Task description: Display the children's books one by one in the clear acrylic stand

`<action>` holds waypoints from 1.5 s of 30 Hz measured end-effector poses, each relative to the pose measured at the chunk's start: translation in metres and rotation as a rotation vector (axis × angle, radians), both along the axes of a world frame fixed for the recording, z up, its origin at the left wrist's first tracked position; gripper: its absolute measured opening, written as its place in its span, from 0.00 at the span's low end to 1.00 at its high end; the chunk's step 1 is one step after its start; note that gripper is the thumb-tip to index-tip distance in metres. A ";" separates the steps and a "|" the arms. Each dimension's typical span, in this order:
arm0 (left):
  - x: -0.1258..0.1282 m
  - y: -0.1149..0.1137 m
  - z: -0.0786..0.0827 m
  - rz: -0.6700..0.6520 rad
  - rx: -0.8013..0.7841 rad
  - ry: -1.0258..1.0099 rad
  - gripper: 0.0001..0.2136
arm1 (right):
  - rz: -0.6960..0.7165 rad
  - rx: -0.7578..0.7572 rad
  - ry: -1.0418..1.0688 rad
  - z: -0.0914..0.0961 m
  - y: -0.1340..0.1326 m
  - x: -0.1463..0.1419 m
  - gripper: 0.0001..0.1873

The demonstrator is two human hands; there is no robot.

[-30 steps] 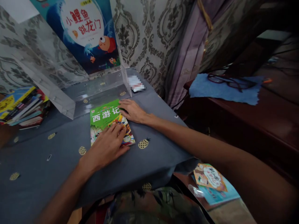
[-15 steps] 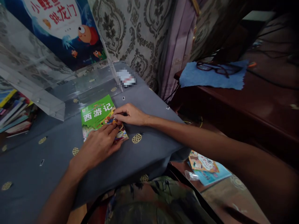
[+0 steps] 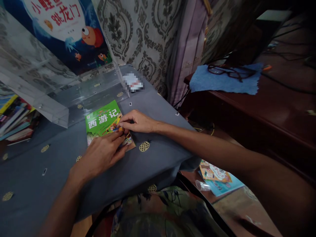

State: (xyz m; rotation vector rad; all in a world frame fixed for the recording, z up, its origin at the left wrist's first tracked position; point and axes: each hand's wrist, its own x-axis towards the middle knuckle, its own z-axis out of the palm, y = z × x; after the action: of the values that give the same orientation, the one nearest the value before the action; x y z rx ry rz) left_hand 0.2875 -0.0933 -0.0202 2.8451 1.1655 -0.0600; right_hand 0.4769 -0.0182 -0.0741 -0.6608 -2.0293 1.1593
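Note:
A green picture book (image 3: 106,114) with white Chinese title characters and a cartoon figure lies closed or nearly closed on the grey-blue tablecloth. Across its lower part lies my left hand (image 3: 107,144), palm down, fingers stretched out and thumb apart near the bottom right corner. A tan strip shows at that corner, beside the thumb. My right hand (image 3: 139,121) comes in over the book's right edge. Its thumb and index fingertip are pinched together on the cover, close to the left fingertips. Whether anything sits in that pinch is hidden.
A clear acrylic stand (image 3: 56,113) holds a poster-like blue fish book (image 3: 91,36) behind. A blurred white object (image 3: 133,81) lies by the curtain. Piled books (image 3: 17,121) are at left. Glasses (image 3: 229,71) rest on a blue cloth (image 3: 217,85); booklets (image 3: 222,182) lie lower right.
My left hand has shifted slightly left and down, and a tan strip now shows at the book's lower right corner. My right hand stays nearly where it was.

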 end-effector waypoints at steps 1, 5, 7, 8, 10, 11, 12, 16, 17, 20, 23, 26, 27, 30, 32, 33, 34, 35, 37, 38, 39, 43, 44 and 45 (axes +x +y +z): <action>0.000 0.000 0.000 0.008 0.000 0.007 0.18 | 0.003 0.008 -0.002 0.000 0.000 0.000 0.12; 0.001 -0.001 -0.004 0.036 0.030 0.015 0.18 | 0.003 0.053 -0.051 0.001 -0.004 0.001 0.12; 0.001 -0.003 -0.006 0.046 0.044 0.013 0.17 | -0.035 0.085 -0.099 0.001 -0.010 0.004 0.12; 0.002 -0.003 -0.008 0.047 0.051 0.009 0.17 | -0.062 0.106 -0.121 0.001 -0.015 0.006 0.12; 0.002 -0.006 -0.012 0.049 0.073 -0.003 0.17 | -0.111 0.158 -0.151 0.000 -0.028 0.012 0.12; 0.001 -0.007 -0.014 0.047 0.094 -0.012 0.17 | -0.133 0.190 -0.160 -0.001 -0.036 0.015 0.12; 0.001 -0.008 -0.017 0.043 0.119 -0.020 0.17 | -0.146 0.224 -0.167 -0.003 -0.044 0.019 0.12; -0.001 -0.016 -0.032 0.015 0.232 -0.057 0.18 | -0.123 0.407 -0.184 -0.011 -0.071 0.030 0.12; -0.001 -0.019 -0.036 0.015 0.258 -0.058 0.18 | -0.115 0.458 -0.199 -0.013 -0.075 0.032 0.13; 0.000 -0.024 -0.045 0.042 0.319 -0.035 0.18 | -0.102 0.590 -0.272 -0.015 -0.080 0.033 0.14; 0.000 -0.025 -0.046 0.043 0.334 -0.018 0.19 | -0.119 0.658 -0.308 -0.015 -0.079 0.032 0.15; -0.008 -0.026 -0.042 -0.008 0.317 -0.032 0.20 | -0.137 0.674 -0.289 -0.015 -0.078 0.031 0.13; -0.012 -0.027 -0.041 -0.021 0.310 -0.046 0.20 | -0.142 0.672 -0.280 -0.015 -0.077 0.030 0.13; -0.028 -0.038 -0.041 -0.001 0.307 -0.087 0.20 | -0.154 0.670 -0.252 -0.017 -0.078 0.030 0.12; -0.041 -0.051 -0.045 0.058 0.330 -0.104 0.20 | -0.159 0.684 -0.233 -0.017 -0.078 0.031 0.11; -0.048 -0.059 -0.048 0.093 0.353 -0.112 0.20 | -0.160 0.694 -0.223 -0.017 -0.078 0.032 0.11; -0.054 -0.067 -0.051 0.129 0.381 -0.120 0.20 | -0.161 0.704 -0.214 -0.016 -0.078 0.032 0.10; -0.059 -0.075 -0.053 0.166 0.414 -0.129 0.20 | -0.160 0.712 -0.208 -0.015 -0.077 0.031 0.10; -0.068 -0.090 -0.058 0.236 0.473 -0.144 0.20 | -0.157 0.713 -0.208 -0.010 -0.079 0.026 0.09; -0.070 -0.097 -0.060 0.268 0.491 -0.152 0.21 | -0.151 0.705 -0.212 -0.007 -0.080 0.021 0.09; -0.072 -0.102 -0.062 0.297 0.503 -0.163 0.21 | -0.138 0.695 -0.218 -0.004 -0.083 0.013 0.09; -0.072 -0.111 -0.068 0.356 0.524 -0.211 0.21 | 0.045 0.665 -0.296 0.004 -0.101 -0.031 0.14; -0.071 -0.111 -0.069 0.358 0.528 -0.219 0.20 | 0.095 0.659 -0.345 0.003 -0.105 -0.042 0.17; -0.071 -0.110 -0.070 0.358 0.528 -0.225 0.20 | 0.114 0.650 -0.390 0.001 -0.109 -0.051 0.20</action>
State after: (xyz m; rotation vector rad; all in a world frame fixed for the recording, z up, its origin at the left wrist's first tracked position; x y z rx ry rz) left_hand 0.2165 -0.2037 -0.0900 2.8710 1.8327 0.6596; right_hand 0.4264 -0.1274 -0.0729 -0.4600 -2.6094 0.3781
